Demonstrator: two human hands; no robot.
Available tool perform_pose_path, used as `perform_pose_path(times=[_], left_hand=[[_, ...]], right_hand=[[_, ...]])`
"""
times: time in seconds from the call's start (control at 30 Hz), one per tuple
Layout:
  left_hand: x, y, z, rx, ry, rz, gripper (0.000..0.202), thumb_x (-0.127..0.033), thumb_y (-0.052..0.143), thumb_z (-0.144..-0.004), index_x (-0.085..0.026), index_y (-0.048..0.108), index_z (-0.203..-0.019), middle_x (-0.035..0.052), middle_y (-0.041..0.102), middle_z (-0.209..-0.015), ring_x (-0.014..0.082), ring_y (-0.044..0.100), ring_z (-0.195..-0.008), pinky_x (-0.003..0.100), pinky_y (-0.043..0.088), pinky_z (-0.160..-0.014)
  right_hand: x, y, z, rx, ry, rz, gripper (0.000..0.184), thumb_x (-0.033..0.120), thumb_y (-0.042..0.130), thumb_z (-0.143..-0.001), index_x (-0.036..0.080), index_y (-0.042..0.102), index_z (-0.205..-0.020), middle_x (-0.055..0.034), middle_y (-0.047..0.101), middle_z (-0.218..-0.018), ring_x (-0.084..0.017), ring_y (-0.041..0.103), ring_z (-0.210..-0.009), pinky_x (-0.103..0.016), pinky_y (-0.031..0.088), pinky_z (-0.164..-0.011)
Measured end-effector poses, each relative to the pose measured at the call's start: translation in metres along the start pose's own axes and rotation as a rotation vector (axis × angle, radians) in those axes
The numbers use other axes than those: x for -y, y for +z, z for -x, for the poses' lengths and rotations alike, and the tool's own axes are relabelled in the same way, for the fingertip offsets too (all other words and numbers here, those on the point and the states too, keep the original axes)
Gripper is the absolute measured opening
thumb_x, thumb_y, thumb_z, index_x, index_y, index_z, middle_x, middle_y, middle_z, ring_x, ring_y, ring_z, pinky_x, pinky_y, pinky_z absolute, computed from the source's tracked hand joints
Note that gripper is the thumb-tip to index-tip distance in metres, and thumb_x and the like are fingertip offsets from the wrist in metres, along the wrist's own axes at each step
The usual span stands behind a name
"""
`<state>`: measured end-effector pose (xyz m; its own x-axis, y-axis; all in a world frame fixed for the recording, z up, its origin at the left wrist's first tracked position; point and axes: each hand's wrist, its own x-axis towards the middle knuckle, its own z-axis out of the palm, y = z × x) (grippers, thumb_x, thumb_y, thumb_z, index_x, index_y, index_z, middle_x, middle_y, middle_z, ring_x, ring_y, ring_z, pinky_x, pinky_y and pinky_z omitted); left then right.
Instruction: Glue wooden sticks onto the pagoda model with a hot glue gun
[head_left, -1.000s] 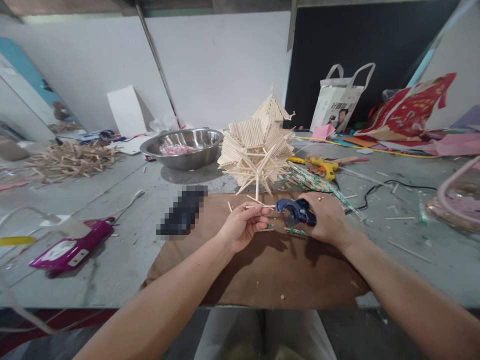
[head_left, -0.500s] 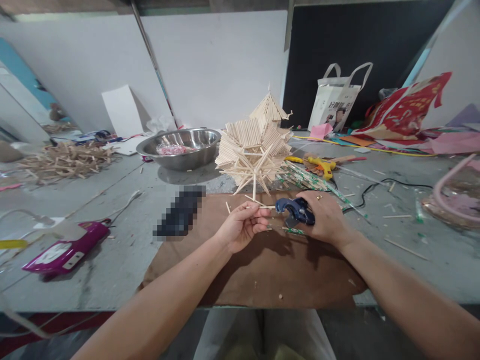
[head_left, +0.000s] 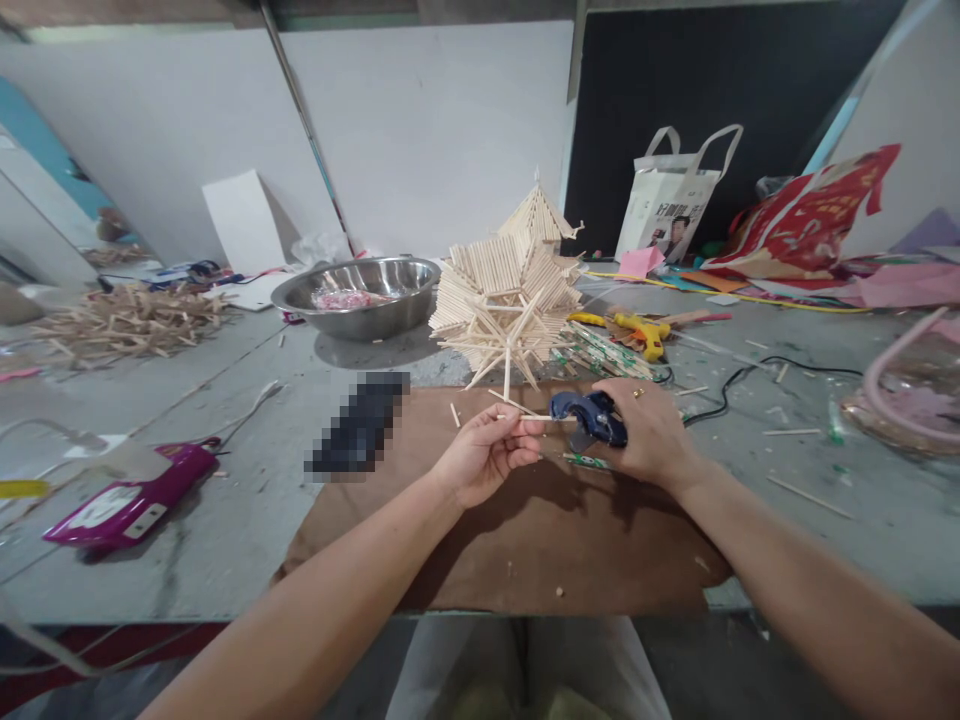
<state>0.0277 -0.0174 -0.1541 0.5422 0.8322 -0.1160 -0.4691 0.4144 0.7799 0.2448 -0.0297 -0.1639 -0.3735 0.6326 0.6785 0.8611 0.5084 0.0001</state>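
Between thumb and fingers, my left hand pinches a thin wooden stick, held sideways over the brown sheet. My right hand is wrapped round a dark blue pipe cutter whose jaws face left. The stick's right end lies at the jaw opening; whether the blade touches it I cannot tell. Just behind my hands stands a model built of wooden sticks, with a peaked roof at the back and a star-shaped spray of sticks in front. A green-and-white wrapped stick lies below the cutter.
A steel bowl stands left of the model, and a pile of sticks lies further left. A purple glue gun and a blurred dark object are on the left. Wrapped sticks and a yellow glue gun lie right of the model.
The stick in my left hand has shifted to the right, its end now within the cutter's jaws. My right hand keeps nearly the same place.
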Motion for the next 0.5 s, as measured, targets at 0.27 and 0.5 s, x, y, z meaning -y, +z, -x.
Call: perform_pose_path(times=[0.27, 0.5], left_hand=[[0.0044, 0.0002, -0.0008, -0.005, 0.026, -0.314, 0.023, -0.026, 0.066, -0.065, -0.013, 0.048, -0.070, 0.0013, 0.062, -0.062, 0.0097, 0.058, -0.051, 0.021, 0.048, -0.050], [0.0067, -0.0013, -0.0005, 0.012, 0.285, -0.930, 0.017, -0.028, 0.058, -0.070, -0.012, 0.057, -0.065, -0.0035, 0.049, -0.052, 0.0061, 0.045, -0.048, 0.018, 0.037, -0.048]], right_hand=[[0.0034, -0.0021, 0.0019, 0.020, 0.013, -0.001, 0.042, 0.048, 0.052, -0.067, 0.014, 0.051, -0.091, -0.0118, 0.062, -0.082, -0.025, 0.055, -0.076, -0.035, 0.039, -0.070], [0.0038, -0.0037, 0.0018, 0.075, -0.015, 0.004, 0.037, 0.041, 0.056, -0.064, 0.014, 0.052, -0.089, -0.0125, 0.061, -0.084, -0.025, 0.055, -0.076, -0.035, 0.039, -0.067]])
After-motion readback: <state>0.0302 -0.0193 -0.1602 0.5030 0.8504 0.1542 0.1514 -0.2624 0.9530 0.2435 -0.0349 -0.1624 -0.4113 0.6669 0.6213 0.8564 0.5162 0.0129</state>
